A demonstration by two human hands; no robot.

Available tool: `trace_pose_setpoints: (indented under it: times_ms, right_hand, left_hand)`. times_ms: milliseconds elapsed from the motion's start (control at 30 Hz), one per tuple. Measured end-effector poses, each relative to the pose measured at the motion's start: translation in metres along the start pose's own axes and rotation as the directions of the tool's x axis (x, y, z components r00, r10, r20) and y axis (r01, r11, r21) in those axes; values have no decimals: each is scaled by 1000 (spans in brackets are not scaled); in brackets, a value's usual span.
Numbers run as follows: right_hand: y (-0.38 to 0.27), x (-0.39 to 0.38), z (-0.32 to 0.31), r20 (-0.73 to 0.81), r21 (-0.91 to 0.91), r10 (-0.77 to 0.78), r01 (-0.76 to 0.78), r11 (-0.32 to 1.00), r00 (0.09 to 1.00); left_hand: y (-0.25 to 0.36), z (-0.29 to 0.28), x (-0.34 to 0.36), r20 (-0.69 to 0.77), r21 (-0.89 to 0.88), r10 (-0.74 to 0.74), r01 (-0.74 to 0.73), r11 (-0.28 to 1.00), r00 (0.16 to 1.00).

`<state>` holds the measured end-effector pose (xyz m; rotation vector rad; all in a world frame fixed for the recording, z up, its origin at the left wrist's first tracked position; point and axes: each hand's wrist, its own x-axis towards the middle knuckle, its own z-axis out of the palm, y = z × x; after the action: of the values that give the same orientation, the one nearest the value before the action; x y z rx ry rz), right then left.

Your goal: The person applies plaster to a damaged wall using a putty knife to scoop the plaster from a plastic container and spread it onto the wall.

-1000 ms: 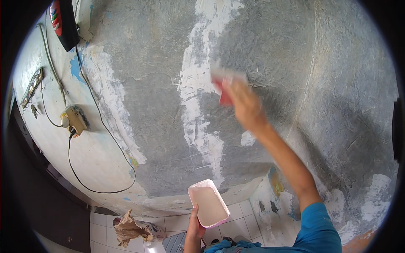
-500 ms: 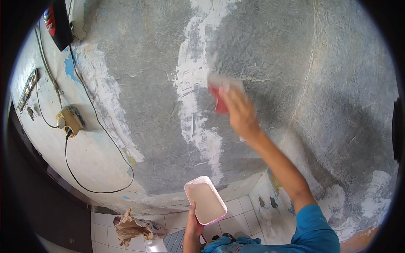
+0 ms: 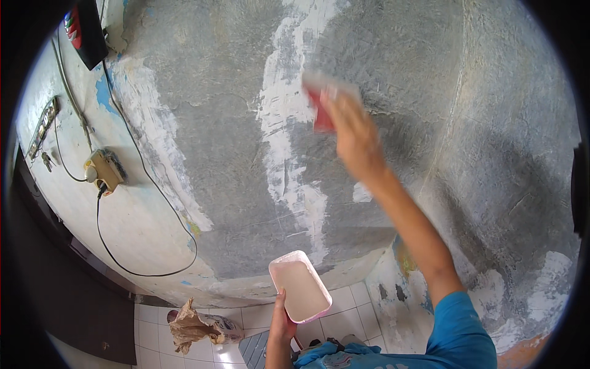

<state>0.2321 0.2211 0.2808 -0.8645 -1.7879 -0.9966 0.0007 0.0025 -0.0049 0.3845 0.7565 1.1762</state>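
My right hand [image 3: 356, 141] is closed on a red scraper [image 3: 322, 114] with a pale edge, blurred by motion, raised at the grey rough wall [image 3: 215, 98] beside a vertical band of white filler [image 3: 286, 154]. Lower down, my left hand [image 3: 280, 317] grips a white and pink rectangular tub [image 3: 316, 292] from its left side, with a smooth beige paste inside. A second streak of white filler [image 3: 153, 117] runs down the wall further left.
At left hang a socket block [image 3: 101, 172] with looping cables, a black-red device [image 3: 83, 34] and keys [image 3: 47, 162]. A torn paper sack [image 3: 190, 326] stands on white floor tiles [image 3: 338, 323]. A dark door [image 3: 74, 301] is at lower left; the wall curves at right.
My right hand and the scraper dipped slightly half a second ago and are now higher on the wall. The tub in my left hand sits slightly higher in view.
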Motion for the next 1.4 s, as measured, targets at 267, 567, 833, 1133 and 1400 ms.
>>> trace_pose_setpoints:
  times_ms: [267, 567, 833, 1133, 1400]
  right_hand:
    - [-32, -65, 39, 74, -49, -76, 79, 996, 994]
    - [1, 35, 3, -105, -76, 18, -26, 997, 994]
    - [-68, -109, -8, 262, 221, 53, -113, 969, 964]
    - [-146, -139, -106, 839, 402, 209, -831, 386, 502]
    - [-187, -179, -76, 756, 187, 82, -335, 924, 649]
  left_hand:
    - [-4, -5, 2, -7, -11, 23, -23, 1000, 1000]
    - [-10, -13, 6, 2, 25, 39, -39, 999, 999]
    - [-3, -8, 12, -18, 70, 143, -141, 988, 990]
    - [-8, 18, -5, -23, 106, 256, -252, 962, 966]
    - [-39, 31, -13, -86, 66, 327, -323, 944, 941]
